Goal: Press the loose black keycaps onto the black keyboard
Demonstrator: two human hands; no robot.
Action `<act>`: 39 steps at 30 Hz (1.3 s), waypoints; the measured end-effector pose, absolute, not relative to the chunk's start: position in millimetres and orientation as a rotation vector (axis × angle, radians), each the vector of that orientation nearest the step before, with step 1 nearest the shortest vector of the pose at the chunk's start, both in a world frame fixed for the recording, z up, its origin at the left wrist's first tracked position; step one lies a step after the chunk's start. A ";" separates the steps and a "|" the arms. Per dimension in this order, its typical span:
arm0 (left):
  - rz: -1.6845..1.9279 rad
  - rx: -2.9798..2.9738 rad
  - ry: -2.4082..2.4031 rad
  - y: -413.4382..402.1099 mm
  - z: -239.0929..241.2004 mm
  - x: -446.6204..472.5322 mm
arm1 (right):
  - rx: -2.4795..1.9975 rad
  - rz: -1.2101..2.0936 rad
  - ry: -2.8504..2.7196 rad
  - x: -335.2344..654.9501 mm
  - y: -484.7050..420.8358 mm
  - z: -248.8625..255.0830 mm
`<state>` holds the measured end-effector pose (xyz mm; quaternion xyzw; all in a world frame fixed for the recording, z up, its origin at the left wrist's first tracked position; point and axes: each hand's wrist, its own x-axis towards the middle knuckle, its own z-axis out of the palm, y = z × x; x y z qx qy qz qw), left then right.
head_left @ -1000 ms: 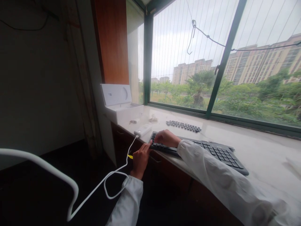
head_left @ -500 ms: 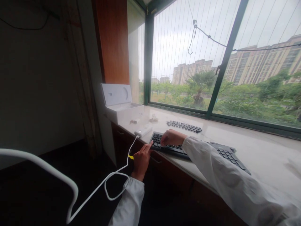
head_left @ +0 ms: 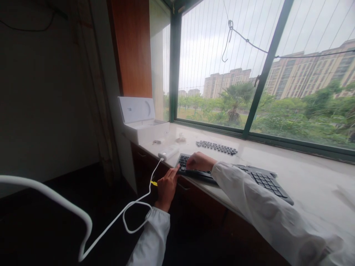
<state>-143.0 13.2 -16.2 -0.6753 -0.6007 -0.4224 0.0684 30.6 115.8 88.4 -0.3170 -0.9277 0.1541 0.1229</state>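
A black keyboard (head_left: 203,177) lies along the front edge of the white sill. My left hand (head_left: 167,186) grips its near left corner, index finger stretched along the edge and the other fingers folded below. Over the left part of the keys, my right hand (head_left: 200,162) is bent down with its fingers curled together. Whatever its fingertips hold is hidden behind the hand. Behind the keyboard, dark keycaps (head_left: 217,147) lie in rows on the sill. My right sleeve partly covers a second black keyboard piece (head_left: 267,181) with large square keys.
An open white box (head_left: 146,129) stands at the sill's left end. A white device (head_left: 168,152) with a white cable (head_left: 111,225) plugged in lies beside the keyboard; the cable hangs off the front. A small metal piece (head_left: 157,142) sits near the box. Windows (head_left: 210,74) rise behind.
My right hand has shifted slightly left over the keys, its forearm moving with it. My left hand keeps its place at the keyboard's corner.
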 end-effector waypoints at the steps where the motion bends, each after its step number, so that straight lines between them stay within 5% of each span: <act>1: -1.268 -2.034 -1.807 13.3 -16.2 -143.0 | -0.896 0.442 -2.678 28.4 114.2 86.8; 39: -1.320 -2.002 -1.829 13.8 -19.9 -139.8 | -0.822 0.325 -2.663 22.1 109.1 87.0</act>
